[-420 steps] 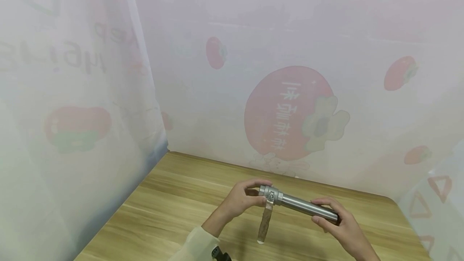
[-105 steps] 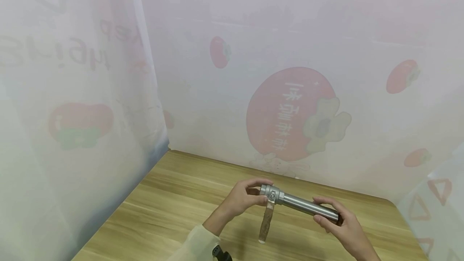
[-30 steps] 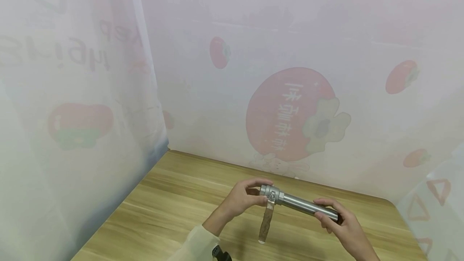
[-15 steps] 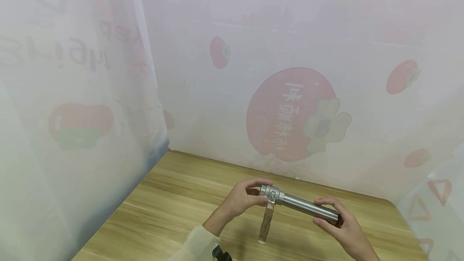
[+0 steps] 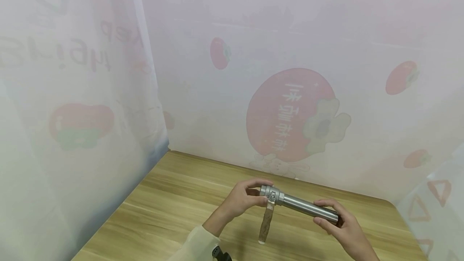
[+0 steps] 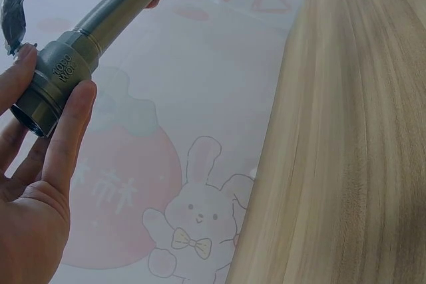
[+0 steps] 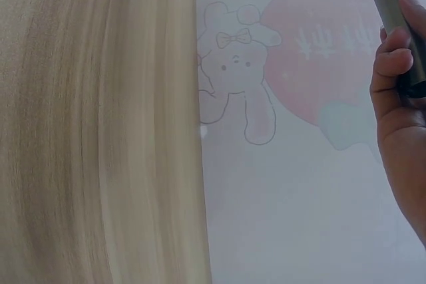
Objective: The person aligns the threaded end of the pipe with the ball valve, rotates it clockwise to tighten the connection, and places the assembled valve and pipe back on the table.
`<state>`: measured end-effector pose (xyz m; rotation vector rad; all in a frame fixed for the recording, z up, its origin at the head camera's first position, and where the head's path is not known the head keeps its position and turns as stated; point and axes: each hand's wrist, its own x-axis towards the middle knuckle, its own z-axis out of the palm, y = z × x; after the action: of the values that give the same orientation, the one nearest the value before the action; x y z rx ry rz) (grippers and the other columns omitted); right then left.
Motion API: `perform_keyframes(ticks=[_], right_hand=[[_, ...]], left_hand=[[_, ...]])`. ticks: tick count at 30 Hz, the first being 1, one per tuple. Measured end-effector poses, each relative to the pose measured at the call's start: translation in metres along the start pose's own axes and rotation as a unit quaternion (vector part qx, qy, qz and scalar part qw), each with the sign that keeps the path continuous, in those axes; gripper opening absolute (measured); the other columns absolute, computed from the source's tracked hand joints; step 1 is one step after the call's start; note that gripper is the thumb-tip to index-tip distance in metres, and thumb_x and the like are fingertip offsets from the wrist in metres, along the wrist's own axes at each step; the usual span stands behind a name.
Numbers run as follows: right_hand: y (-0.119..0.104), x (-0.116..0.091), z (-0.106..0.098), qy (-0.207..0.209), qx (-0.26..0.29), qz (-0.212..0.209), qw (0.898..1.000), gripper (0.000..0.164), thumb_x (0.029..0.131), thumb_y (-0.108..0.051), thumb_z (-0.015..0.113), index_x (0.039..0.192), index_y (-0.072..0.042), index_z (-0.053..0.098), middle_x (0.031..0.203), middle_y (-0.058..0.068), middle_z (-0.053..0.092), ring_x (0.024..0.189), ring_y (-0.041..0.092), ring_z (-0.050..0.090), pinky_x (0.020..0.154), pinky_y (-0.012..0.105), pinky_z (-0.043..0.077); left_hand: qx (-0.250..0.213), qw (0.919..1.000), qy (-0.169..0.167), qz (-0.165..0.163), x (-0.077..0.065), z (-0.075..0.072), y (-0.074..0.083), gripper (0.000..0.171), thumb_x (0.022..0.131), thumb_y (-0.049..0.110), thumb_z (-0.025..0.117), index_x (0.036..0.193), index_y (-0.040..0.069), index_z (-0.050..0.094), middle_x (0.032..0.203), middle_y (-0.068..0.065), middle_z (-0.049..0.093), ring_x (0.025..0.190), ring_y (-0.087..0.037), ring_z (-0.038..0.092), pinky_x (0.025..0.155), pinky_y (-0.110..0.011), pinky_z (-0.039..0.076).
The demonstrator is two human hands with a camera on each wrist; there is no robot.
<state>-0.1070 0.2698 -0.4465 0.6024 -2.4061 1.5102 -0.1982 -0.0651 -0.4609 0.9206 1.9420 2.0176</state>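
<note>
A metal ball valve [image 5: 271, 193] with raised lettering on its body is joined to a straight steel pipe [image 5: 308, 206]. Its lever handle [image 5: 266, 224], covered in a brownish wrap, points toward the person. My left hand [image 5: 239, 200] grips the valve body near its open end, thumb on one side and fingers on the other, as the left wrist view [image 6: 50, 164] also shows. The far end of the pipe is pinched between the thumb and fingers of my right hand [image 5: 342, 224]. Valve and pipe are held above the table, sloping down to the right in the head view.
The wood-grain table [image 5: 174, 196] lies below both hands. Pale printed curtains [image 5: 203, 104] with red fruit, lettering and a rabbit drawing stand behind it and along the sides. A dark watch band [image 5: 221, 253] sits by the left sleeve [image 5: 197, 243].
The right thumb and fingers have shifted slightly on the pipe's end over the last second. The valve, the pipe and the left hand look nearly the same throughout.
</note>
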Motion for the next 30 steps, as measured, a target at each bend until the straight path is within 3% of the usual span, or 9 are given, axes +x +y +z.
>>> perform_keyframes(ticks=[30], right_hand=[[-0.0004, -0.0004, -0.0011, -0.001, 0.004, 0.018, 1.000, 0.038, 0.103, 0.000, 0.071, 0.140, -0.004, 0.065, 0.102, -0.006, 0.072, 0.071, 0.010, 0.063, 0.056, 0.029, 0.058]], left_hand=[[-0.003, 1.0000, 0.000, -0.003, -0.0001, 0.0006, 0.0005, 0.049, 0.096, 0.006, 0.077, 0.144, 0.008, 0.068, 0.145, -0.021, 0.062, 0.113, -0.024, 0.072, 0.095, -0.039, 0.069]])
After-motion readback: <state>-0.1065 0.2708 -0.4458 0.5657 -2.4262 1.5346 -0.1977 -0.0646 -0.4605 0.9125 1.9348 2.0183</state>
